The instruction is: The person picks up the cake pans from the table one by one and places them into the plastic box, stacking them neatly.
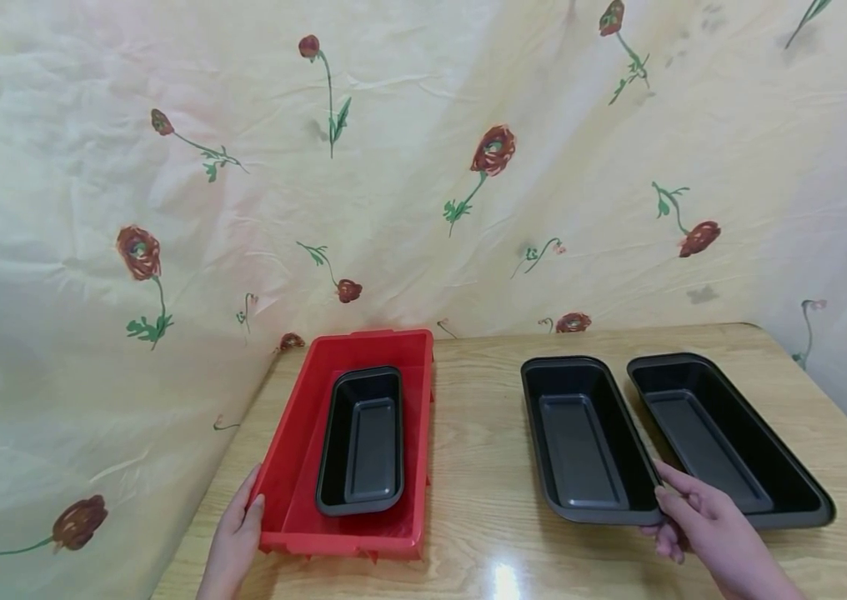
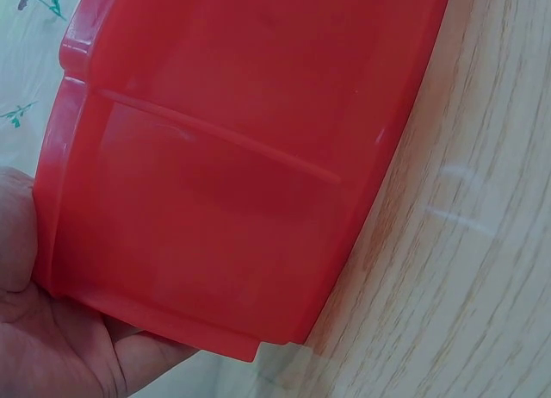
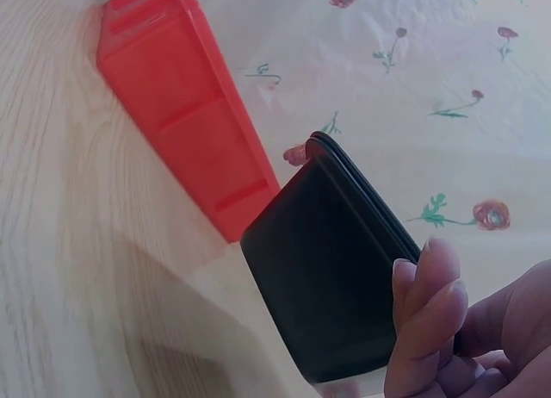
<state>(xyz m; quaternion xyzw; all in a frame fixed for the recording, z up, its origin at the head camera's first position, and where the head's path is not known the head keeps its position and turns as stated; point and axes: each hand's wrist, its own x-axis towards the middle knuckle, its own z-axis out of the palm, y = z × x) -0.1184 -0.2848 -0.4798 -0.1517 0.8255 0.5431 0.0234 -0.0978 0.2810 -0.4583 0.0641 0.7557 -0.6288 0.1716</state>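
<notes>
Three black pans are in play, and behind everything hangs the flowered cloth (image 1: 401,200), red blooms scattered across it! Below it stretches the wooden table (image 1: 479,433), pale grain and a bright glint near the front. On its left sits the red bin (image 1: 290,454), long and shallow. Over on the far right, the largest pan (image 1: 719,446) lies at a slant. Just beside it, between that one and the bin, comes the middle pan (image 1: 581,454), its near right corner in my grip. Smallest of the trio, the little pan (image 1: 373,450) sits upright inside the bin. Now to my hands: my right hand (image 1: 712,517) pinches the middle pan's rim, thumb on top and fingers underneath, no gap to spare. My left hand (image 1: 238,525) is closed around the bin's near left corner, holding its edge between thumb and fingers.
</notes>
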